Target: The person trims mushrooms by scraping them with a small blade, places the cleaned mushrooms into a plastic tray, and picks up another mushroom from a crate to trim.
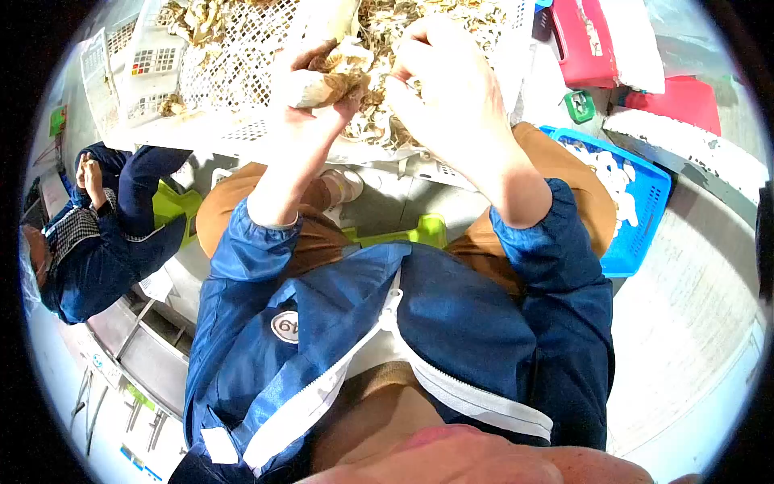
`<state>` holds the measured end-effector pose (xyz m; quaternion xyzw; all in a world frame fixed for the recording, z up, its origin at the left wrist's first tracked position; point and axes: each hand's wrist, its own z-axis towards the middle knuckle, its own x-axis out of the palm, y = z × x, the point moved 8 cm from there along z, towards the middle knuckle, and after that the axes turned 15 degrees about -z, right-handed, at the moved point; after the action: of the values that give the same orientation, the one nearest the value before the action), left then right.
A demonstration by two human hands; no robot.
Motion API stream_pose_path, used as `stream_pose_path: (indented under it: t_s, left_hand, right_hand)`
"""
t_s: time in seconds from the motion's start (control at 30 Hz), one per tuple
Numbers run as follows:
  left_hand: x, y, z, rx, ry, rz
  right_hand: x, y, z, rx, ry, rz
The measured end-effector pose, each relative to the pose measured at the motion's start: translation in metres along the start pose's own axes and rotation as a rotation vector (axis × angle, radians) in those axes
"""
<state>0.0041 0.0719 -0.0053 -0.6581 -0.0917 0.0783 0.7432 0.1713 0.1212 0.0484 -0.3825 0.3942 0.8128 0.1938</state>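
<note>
My left hand (pixel 310 121) is closed around a brownish mushroom (pixel 348 60), held above a white perforated crate (pixel 242 60). Another pale, thick piece rises just behind its cap, partly lost in glare. Close by on the right, my right hand (pixel 451 81) has its fingers curled in a pinch towards the mushroom. Strong light washes out those fingertips, so what they hold is unclear. Pale brown mushroom scraps (pixel 379 121) lie thickly in the crate beneath both hands, and a smaller heap (pixel 197 20) sits at its far left.
On the right stands a blue basket (pixel 649 214) with several white pieces in it. Beyond it are a small green container (pixel 579 106) and a red bin (pixel 582 48). At the left sits another person in dark blue (pixel 109 258). A lime-green stool (pixel 173 206) is beside that person.
</note>
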Motion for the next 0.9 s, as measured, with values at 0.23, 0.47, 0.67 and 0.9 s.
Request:
stream_pose_path:
  t_s: [0.23,0.47,0.67,0.9]
  left_hand:
    - [0.001,-0.002,-0.001,0.107,0.07,0.16]
    - [0.004,0.002,-0.004,-0.042,0.03,-0.057]
    - [-0.002,0.013,-0.002,-0.103,0.065,-0.195]
    - [0.014,0.022,-0.003,-0.429,0.32,-1.11]
  right_hand:
    - [0.004,-0.002,-0.002,-0.011,0.03,0.124]
    - [0.007,-0.009,-0.002,0.09,0.021,0.217]
    - [0.022,-0.033,-0.006,0.317,0.161,0.595]
    - [0.009,-0.055,-0.003,0.181,0.108,0.039]
